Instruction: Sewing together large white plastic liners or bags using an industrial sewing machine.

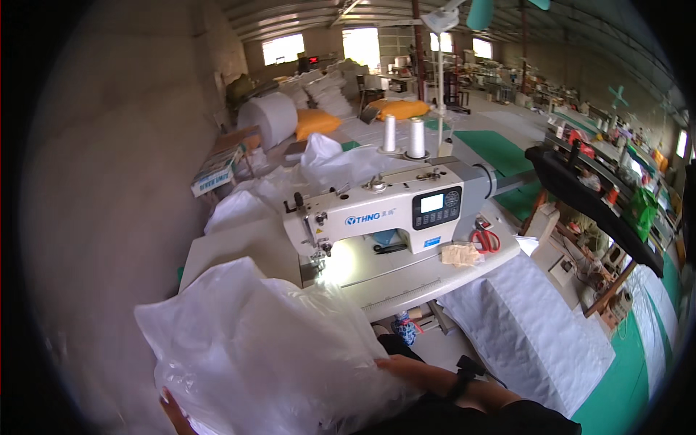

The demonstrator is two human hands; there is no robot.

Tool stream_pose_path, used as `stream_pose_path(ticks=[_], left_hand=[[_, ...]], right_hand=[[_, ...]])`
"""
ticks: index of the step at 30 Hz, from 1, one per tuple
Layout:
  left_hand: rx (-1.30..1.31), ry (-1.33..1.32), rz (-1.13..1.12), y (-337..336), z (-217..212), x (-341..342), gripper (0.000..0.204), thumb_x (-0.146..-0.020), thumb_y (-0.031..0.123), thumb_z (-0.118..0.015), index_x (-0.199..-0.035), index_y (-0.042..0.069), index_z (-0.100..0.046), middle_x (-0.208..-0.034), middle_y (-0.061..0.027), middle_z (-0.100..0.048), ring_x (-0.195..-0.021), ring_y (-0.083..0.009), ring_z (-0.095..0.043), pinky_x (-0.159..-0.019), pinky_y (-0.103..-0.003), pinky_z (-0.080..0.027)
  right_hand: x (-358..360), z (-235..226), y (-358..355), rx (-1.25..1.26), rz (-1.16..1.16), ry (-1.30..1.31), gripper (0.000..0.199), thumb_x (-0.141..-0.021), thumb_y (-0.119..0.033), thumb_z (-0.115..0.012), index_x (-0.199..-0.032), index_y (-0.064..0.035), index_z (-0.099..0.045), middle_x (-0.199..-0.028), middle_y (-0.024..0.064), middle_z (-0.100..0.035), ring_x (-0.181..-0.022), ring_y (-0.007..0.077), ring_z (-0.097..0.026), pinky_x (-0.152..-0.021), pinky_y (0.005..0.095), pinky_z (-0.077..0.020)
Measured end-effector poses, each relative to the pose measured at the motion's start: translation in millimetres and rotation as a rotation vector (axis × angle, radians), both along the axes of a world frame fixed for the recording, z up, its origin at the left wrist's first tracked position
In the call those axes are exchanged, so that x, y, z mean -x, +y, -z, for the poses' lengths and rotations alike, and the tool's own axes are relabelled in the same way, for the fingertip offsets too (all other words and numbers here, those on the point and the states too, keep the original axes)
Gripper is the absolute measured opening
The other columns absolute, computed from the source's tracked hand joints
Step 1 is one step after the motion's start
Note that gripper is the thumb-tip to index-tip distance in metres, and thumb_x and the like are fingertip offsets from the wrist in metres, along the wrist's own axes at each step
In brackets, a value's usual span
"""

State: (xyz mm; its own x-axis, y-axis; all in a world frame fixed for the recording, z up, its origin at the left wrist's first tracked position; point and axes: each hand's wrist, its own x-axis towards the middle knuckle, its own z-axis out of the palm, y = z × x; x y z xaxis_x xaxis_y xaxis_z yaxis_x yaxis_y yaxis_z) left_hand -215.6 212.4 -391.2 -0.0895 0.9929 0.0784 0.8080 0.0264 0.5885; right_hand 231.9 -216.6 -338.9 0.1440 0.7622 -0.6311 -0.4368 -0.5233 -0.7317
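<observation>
A large, crumpled white plastic sheet point(254, 348), thin and shiny, fills the space in front of me and spreads up onto the near left of the sewing table. Its right edge is pinched by my right hand point(397, 367), whose fingertips are partly covered by the plastic. At the lower left, my left hand point(174, 409) holds the sheet's other side, with most of its fingers hidden. Just beyond the sheet stands a white sewing machine point(377, 206), its lamp lighting the needle area. The sheet's far edge lies close to the presser foot point(319, 264).
Red-handled scissors point(486, 239) and a beige scrap point(461, 254) lie on the machine table's point(406, 279) right end. Two thread cones point(416, 138) stand behind the machine. More white plastic point(254, 196) is heaped behind it. A quilted white sheet point(533, 326) hangs at right. A wall point(109, 181) borders the left.
</observation>
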Motion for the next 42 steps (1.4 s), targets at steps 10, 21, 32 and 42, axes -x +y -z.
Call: stream_pose_path(ticks=[10,21,32,42], left_hand=[[-0.187,0.035,-0.017,-1.9,-25.1,43.4,0.022,-0.085,0.010,-0.054,-0.104,0.002,-0.061,-0.103,-0.0155,-0.064,-0.094,-0.0330,-0.061,-0.084,-0.045,-0.050],[-0.253,0.460,-0.854,18.6,-179.4,300.0,0.027,-0.085,0.008,-0.052,-0.110,0.001,-0.060,-0.108,-0.0175,-0.064,-0.104,-0.0340,-0.061,-0.089,-0.046,-0.049],[-0.329,0.452,0.601,9.9,-64.9,-101.4,0.053,-0.097,0.038,-0.050,-0.144,0.013,-0.044,-0.146,-0.0173,-0.044,-0.136,-0.0342,-0.040,-0.109,-0.055,-0.031],[-0.185,0.553,0.504,73.8,-53.8,-132.9,0.059,-0.098,0.054,-0.040,-0.149,0.025,-0.037,-0.158,-0.0079,-0.029,-0.146,-0.0329,-0.023,-0.111,-0.066,-0.016]], right_hand=[[13.7,-13.8,10.3,-0.101,0.004,0.306,0.036,-0.094,-0.025,-0.059,-0.117,0.0027,-0.063,-0.104,0.0114,-0.069,-0.091,0.0213,-0.068,-0.084,0.0369,-0.0546],[101.2,19.1,117.9,-0.092,-0.199,0.286,0.033,-0.097,-0.029,-0.055,-0.119,-0.0050,-0.059,-0.109,0.0060,-0.067,-0.097,0.0195,-0.065,-0.086,0.0343,-0.0511],[122.1,37.9,144.8,-0.274,-0.056,0.479,0.039,-0.096,-0.020,-0.058,-0.130,-0.0004,-0.052,-0.123,0.0109,-0.061,-0.110,0.0216,-0.062,-0.094,0.0356,-0.0497],[82.9,49.3,82.8,-0.291,0.015,0.551,0.034,-0.098,-0.030,-0.057,-0.122,-0.0053,-0.058,-0.114,0.0101,-0.067,-0.102,0.0229,-0.067,-0.082,0.0360,-0.0567]])
